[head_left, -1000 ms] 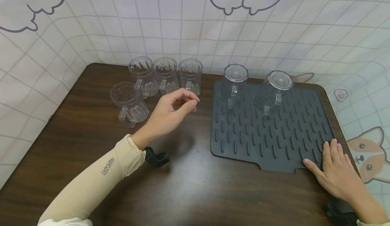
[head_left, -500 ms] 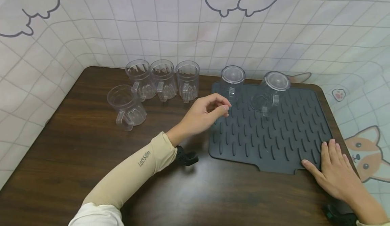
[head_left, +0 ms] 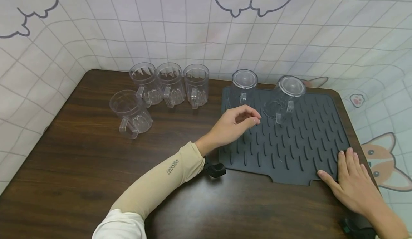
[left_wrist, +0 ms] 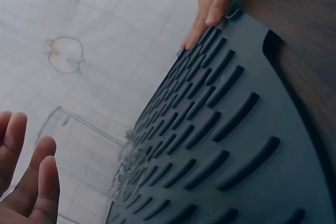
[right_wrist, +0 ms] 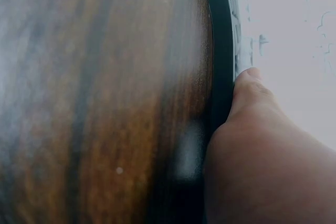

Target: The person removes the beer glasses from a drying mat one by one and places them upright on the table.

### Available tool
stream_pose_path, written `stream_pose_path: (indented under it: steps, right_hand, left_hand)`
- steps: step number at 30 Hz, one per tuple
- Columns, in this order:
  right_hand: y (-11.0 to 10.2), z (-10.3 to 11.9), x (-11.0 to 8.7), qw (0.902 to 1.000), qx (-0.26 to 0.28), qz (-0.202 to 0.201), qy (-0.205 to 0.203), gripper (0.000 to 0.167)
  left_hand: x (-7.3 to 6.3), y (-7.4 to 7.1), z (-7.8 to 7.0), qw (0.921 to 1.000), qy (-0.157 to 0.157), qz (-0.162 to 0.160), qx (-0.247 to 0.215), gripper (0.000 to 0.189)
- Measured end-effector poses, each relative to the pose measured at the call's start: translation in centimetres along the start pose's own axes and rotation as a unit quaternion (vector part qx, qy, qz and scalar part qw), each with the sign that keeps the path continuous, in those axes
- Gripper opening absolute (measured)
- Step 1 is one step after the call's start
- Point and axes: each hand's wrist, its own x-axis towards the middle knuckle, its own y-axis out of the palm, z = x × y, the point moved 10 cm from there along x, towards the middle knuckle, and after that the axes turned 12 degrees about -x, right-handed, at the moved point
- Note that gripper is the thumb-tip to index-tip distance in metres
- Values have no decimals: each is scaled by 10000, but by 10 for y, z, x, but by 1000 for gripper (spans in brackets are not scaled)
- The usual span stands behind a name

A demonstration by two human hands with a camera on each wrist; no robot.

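Observation:
My left hand is over the left part of the dark grey ribbed drying mat, its fingers loosely bent and nothing between them. Just beyond it, a clear mug stands upside down on the mat. A second upturned clear mug is to its right, also visible as a faint clear mug past my left fingers in the left wrist view. With fingers straight, my right hand rests flat on the mat's near right corner. Its thumb lies along the mat's edge in the right wrist view.
Left of the mat, a clear mug ends a back row of three upright mugs. Another upright mug stands in front of that row's left end. A wall covering with a grid pattern rises behind the brown wooden table.
My left hand has moved right, from in front of the upright mugs to over the mat, carrying nothing. My right hand stays on the mat's corner. The mugs have not moved.

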Motion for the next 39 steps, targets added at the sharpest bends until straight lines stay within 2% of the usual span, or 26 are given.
stream_pose_path:
  steps: [16, 25, 31, 39]
  right_hand:
    - [1, -2, -1, 10000, -33, -78, 5, 94]
    - [0, -2, 0, 10000, -7, 67, -23, 94]
    - [2, -2, 0, 9999, -7, 124, -19, 94]
    - [2, -1, 0, 10000, -4, 91, -19, 94]
  left_hand:
    - [14, 23, 17, 9990, 81, 338, -262, 37]
    - [22, 38, 18, 9943, 263, 594, -842, 48]
    - [29, 46, 20, 9938, 428, 708, -742, 51]
    - [42, 45, 28, 9956, 506, 570, -542, 54]
